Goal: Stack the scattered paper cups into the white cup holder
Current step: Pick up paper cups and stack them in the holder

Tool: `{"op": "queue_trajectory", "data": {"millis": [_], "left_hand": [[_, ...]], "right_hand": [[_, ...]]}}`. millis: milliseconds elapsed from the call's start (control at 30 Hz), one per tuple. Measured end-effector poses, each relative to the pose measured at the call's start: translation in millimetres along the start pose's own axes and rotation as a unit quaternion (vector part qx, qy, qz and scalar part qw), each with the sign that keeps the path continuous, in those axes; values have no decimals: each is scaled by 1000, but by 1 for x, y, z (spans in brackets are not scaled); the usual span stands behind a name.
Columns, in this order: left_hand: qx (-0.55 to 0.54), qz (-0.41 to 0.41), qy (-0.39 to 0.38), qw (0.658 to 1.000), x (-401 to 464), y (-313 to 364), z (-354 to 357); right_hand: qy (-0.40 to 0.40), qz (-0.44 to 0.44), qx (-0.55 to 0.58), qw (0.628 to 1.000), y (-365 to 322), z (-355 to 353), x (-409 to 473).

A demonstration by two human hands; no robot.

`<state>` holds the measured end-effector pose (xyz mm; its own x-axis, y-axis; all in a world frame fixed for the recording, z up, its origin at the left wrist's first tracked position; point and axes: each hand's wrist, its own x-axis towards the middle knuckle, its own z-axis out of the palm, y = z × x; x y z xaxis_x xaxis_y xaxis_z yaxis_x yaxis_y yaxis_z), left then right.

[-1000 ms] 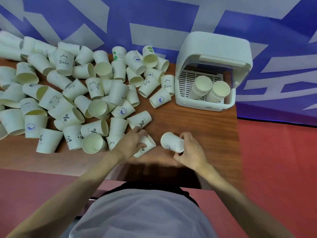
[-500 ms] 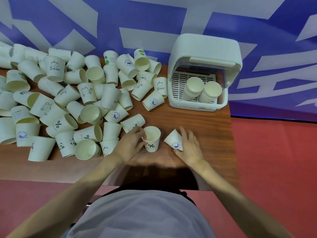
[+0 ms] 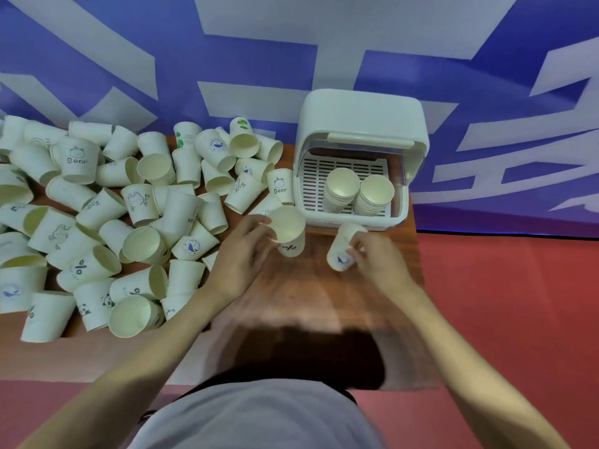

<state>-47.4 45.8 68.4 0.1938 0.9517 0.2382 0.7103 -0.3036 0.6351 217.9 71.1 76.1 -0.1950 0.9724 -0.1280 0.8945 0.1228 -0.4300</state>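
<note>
Two short stacks [image 3: 358, 192] stood in the holder [image 3: 359, 124]; I judged the job barely begun, with dozens of cups [image 3: 129, 205] loose across the worktop [image 3: 311, 286]. My left hand [image 3: 240, 257] had its grip round an upright cup [image 3: 288, 230]. My right hand [image 3: 377, 257] pinched a tilted cup [image 3: 342, 246], both just before the holder.

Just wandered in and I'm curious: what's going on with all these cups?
A person is tidying paper cups. Their left hand holds an upright white cup with a percent sign, the right hand a tilted white cup with a blue logo. Two stacks already stand in the white plastic cup holder; many cups lie scattered on the wooden table.
</note>
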Motion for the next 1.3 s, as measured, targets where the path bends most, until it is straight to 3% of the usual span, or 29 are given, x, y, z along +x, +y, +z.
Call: {"op": "queue_trajectory", "data": {"millis": [100, 233, 333, 633, 967, 1100, 1300], "left_hand": [[-2, 8, 57, 998, 33, 20, 5], [-8, 44, 83, 995, 82, 43, 17], [13, 79, 82, 993, 112, 52, 28], [94, 102, 16, 990, 138, 42, 68], [157, 31, -91, 983, 137, 19, 100], [105, -37, -81, 990, 140, 19, 108], [111, 30, -69, 991, 122, 13, 98]], "right_hand": [[108, -10, 63, 992, 12, -46, 10], [273, -42, 66, 959, 28, -72, 26], [316, -50, 55, 946, 44, -62, 42], [295, -80, 11, 952, 66, -19, 64], [145, -56, -54, 986, 71, 1, 80], [122, -39, -49, 991, 70, 4, 81], [130, -52, -27, 990, 53, -1, 72]]}}
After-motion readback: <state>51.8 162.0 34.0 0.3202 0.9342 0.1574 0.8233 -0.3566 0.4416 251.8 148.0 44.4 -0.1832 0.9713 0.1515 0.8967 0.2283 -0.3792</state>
